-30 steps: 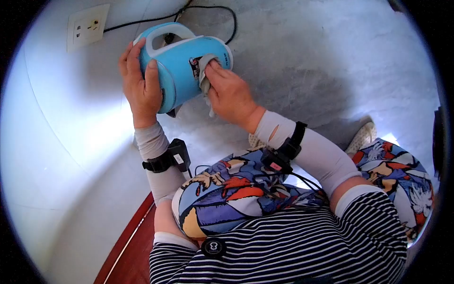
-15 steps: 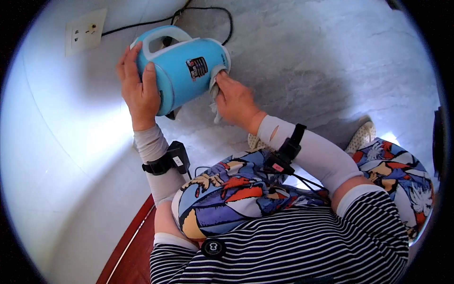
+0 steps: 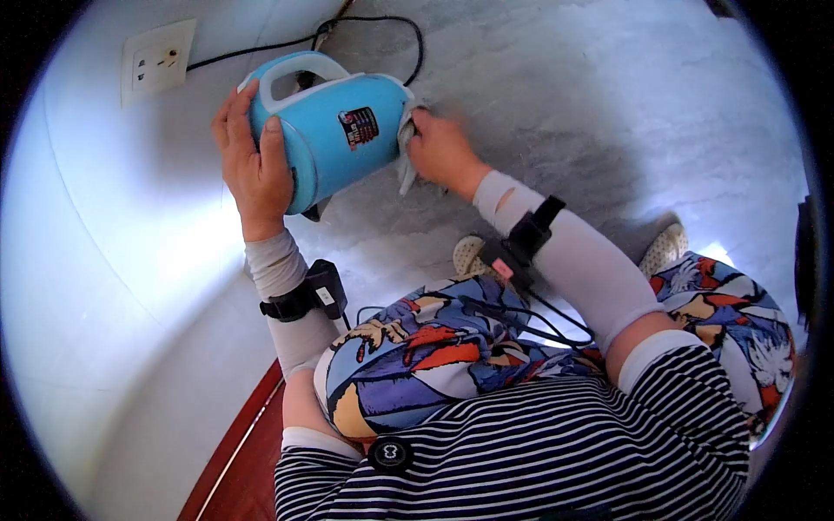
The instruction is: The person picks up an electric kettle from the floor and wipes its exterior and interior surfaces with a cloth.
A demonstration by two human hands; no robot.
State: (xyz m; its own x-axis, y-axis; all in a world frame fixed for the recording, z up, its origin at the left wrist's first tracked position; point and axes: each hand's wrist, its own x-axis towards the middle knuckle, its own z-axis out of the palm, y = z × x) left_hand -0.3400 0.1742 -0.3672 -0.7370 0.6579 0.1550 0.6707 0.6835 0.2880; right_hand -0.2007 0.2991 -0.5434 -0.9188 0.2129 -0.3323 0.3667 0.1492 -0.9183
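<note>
1. Kettle (image 3: pixel 326 156): one, blue, tilted near the wall (image 3: pixel 113 243), one end gripped by the left hand (image 3: pixel 254 165).
2. Right hand (image 3: pixel 445 152) pinches one grey cloth (image 3: pixel 406 148) against the other end.
3. One dark label (image 3: pixel 358 128) on its side, writing too small to read.

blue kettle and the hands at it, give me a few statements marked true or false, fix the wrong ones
1. The left hand is on the blue kettle. True.
2. The right hand holds a grey cloth. True.
3. The cloth covers the dark label. False: the label is uncovered.
4. The kettle's handle is red. False: it is white.
5. The wall socket appears left of the kettle. True.
6. The kettle stands upright. False: it is tipped sideways.
</note>
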